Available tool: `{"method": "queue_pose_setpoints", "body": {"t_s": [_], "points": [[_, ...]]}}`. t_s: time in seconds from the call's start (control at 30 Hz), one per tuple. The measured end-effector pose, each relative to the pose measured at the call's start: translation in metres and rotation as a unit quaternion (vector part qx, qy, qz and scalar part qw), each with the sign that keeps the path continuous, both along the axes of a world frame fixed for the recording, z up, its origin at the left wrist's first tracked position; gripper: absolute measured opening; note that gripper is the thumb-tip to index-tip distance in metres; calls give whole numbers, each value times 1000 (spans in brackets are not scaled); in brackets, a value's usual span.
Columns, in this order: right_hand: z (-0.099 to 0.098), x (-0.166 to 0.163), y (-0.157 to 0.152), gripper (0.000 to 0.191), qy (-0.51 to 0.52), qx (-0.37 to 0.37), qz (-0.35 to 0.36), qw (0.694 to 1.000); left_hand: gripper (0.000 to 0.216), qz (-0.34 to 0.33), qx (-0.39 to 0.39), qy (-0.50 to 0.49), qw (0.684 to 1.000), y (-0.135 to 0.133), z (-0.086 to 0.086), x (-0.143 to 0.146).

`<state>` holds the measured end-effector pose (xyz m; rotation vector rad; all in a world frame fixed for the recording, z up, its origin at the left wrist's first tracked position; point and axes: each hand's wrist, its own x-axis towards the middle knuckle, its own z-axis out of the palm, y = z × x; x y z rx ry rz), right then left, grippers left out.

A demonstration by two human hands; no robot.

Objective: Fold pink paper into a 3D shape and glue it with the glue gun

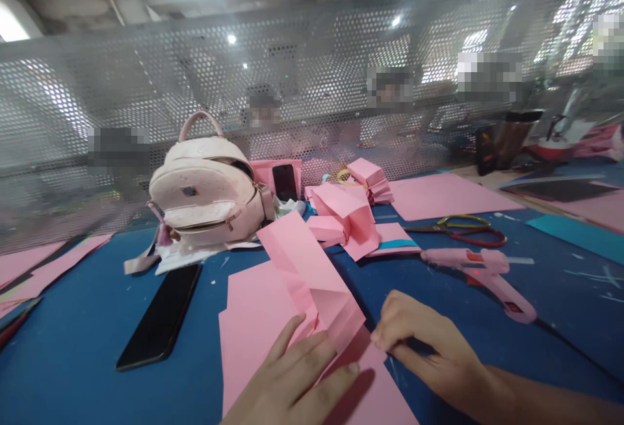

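A folded strip of pink paper (312, 269) stands partly raised over flat pink sheets (248, 321). My left hand (307, 373) lies on the lower end of the folded paper, fingers stretched out and spread. At the paper's lower right edge, my right hand (424, 344) is closed, its curled fingertips and thumb pinching the edge. Right of the paper lies a pink glue gun (475, 259) with a glue stick out of its back. Beyond it are scissors (468, 230) with yellow and red handles.
A pale backpack (209, 184) stands at the back left, near a black phone (160, 321). Folded pink paper pieces (346, 210) are heaped at the back. The glue gun's cable (580, 353) runs to the right. A perforated metal panel (312, 74) closes the far side.
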<state>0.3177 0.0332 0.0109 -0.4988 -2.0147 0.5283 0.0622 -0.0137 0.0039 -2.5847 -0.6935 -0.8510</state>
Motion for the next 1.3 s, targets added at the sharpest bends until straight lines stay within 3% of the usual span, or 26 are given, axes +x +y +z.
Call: {"method": "queue_pose_setpoints", "body": {"t_s": [0.37, 0.53, 0.67, 0.93, 1.07, 1.17, 1.3], "points": [[6, 2, 3, 22, -47, 37, 35, 998, 36, -15, 4, 9, 1000, 2, 2, 0], [1, 0, 1, 26, -33, -44, 60, 997, 36, -15, -4, 14, 1000, 2, 0, -1], [-7, 3, -1, 37, -37, -122, 20, 992, 37, -9, 1, -2, 1000, 1, 3, 1], [-3, 5, -1, 38, -63, -129, 4, 990, 38, -9, 8, -5, 1000, 2, 2, 2], [0, 3, 0, 27, -38, -60, 55, 996, 42, -7, -2, 8, 1000, 1, 0, 0], [0, 4, -1, 23, -55, 24, 45, 997, 43, -5, -1, 18, 1000, 0, -1, -1], [1, 6, -2, 21, -78, 71, 63, 992, 41, -2, 4, 20, 1000, 0, -1, -1]]}}
